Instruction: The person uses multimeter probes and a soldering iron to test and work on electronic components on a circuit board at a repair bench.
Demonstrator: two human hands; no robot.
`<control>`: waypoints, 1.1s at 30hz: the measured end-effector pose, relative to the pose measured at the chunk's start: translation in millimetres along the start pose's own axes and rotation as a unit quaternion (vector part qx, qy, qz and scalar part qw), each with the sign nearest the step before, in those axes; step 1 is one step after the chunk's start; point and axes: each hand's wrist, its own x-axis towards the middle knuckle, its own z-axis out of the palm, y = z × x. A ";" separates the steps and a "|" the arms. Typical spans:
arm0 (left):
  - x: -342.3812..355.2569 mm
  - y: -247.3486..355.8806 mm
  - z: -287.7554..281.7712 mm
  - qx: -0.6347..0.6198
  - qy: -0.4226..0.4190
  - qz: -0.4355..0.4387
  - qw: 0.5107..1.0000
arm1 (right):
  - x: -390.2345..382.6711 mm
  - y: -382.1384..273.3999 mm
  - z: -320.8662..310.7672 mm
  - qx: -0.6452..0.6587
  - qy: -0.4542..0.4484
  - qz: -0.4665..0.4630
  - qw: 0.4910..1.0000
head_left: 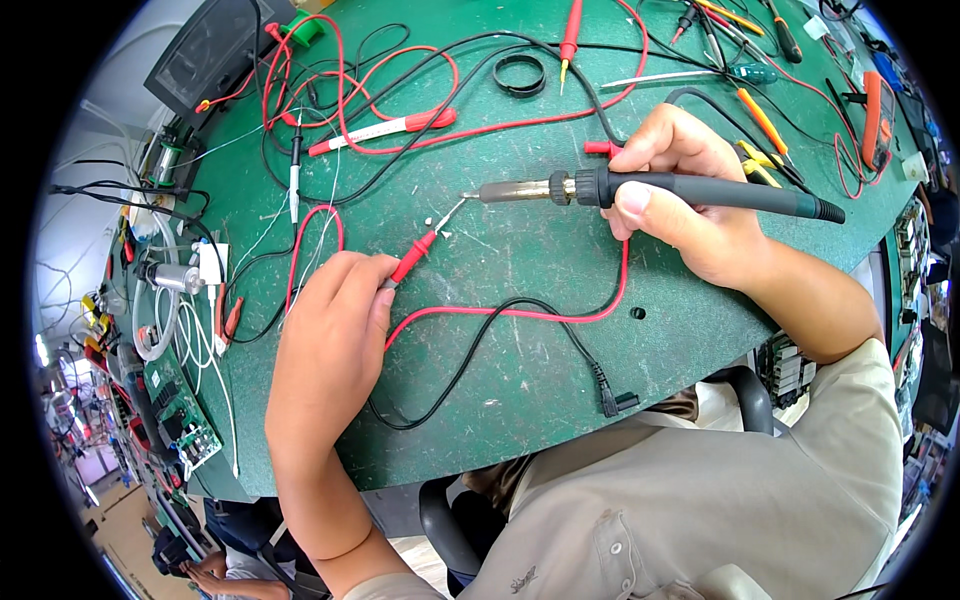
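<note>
My right hand point(680, 190) is closed round the black handle of a soldering iron point(530, 189), which points left above the green mat. Between the fingers of my left hand point(335, 325) is a red test probe point(413, 257), its metal tip angled up and to the right. The iron's tip and the probe's tip meet or nearly meet; I cannot tell whether they touch. A few small whitish bits lie beside the probe tip. From the probe's rear end, partly hidden by my left hand, a red lead point(480, 313) runs to the right across the mat.
Tangled red and black cables point(370, 90) cover the far left. A red-and-white marker point(385, 131), a black ring point(519, 75) and another red probe point(571, 35) lie beyond my hands. Tweezers point(765, 125) and an orange multimeter point(878, 120) are at right; a black plug point(612, 392) is near the front edge.
</note>
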 end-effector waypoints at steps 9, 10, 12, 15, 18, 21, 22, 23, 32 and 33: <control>-0.2 1.5 0.3 -0.023 0.018 -0.012 1.000 | -1.9 -3.5 -0.8 -0.004 0.017 0.002 1.000; 0.8 1.8 -1.7 -0.028 0.022 -0.017 0.999 | -1.4 -5.5 -0.5 -0.010 0.024 -0.001 1.000; 2.4 3.4 -2.0 -0.107 0.034 -0.064 0.992 | -2.3 -5.6 -1.7 0.012 0.042 -0.020 0.999; 2.4 5.6 5.5 -0.306 0.072 -0.134 0.940 | 0.3 -5.3 -7.4 0.011 0.058 -0.052 0.997; 3.5 9.9 9.0 -0.457 0.129 -0.096 0.875 | 3.0 -8.6 -8.7 0.013 0.065 -0.057 0.996; 4.3 7.5 16.7 -0.558 0.148 -0.051 0.815 | 2.5 -6.4 -6.8 0.010 0.056 -0.056 0.997; 4.5 4.6 19.0 -0.564 0.141 -0.033 0.813 | 0.5 -6.3 -8.1 -0.001 0.054 -0.051 0.997; 4.1 4.2 18.3 -0.573 0.142 -0.031 0.806 | 0.6 -6.2 -7.3 0.000 0.054 -0.051 0.997; 3.6 11.3 16.4 -0.622 0.175 -0.006 0.763 | -0.4 -5.3 -4.9 0.005 0.057 -0.044 0.997; 3.3 11.0 16.1 -0.624 0.171 -0.006 0.762 | -0.6 -5.9 -4.7 0.002 0.055 -0.043 0.998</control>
